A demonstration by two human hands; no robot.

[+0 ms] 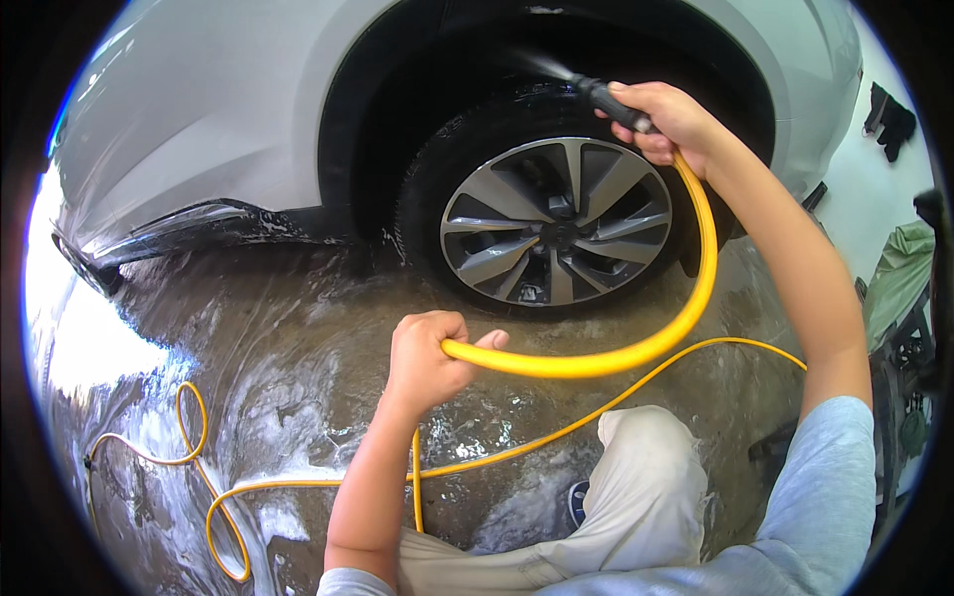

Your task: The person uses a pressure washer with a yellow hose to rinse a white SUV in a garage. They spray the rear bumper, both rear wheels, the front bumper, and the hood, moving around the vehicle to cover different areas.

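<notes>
My right hand (666, 124) is closed around a black hose nozzle (604, 97) held up at the top of the car wheel. A jet of water (542, 66) sprays from its tip up and left into the dark wheel arch (397, 89). From the nozzle a yellow hose (636, 353) curves down and back to my left hand (429, 363), whose fingers wrap round it low in front of the wheel. The tyre (427, 214) is black and wet, with a silver and black spoked rim (556, 233).
A silver car body (229, 109) surrounds the arch. More hose (243, 487) loops over the wet, sudsy floor (298, 377). My bent knee (651, 447) is close below. Dark gloves (889, 121) hang on the right wall, above a green cloth (897, 273).
</notes>
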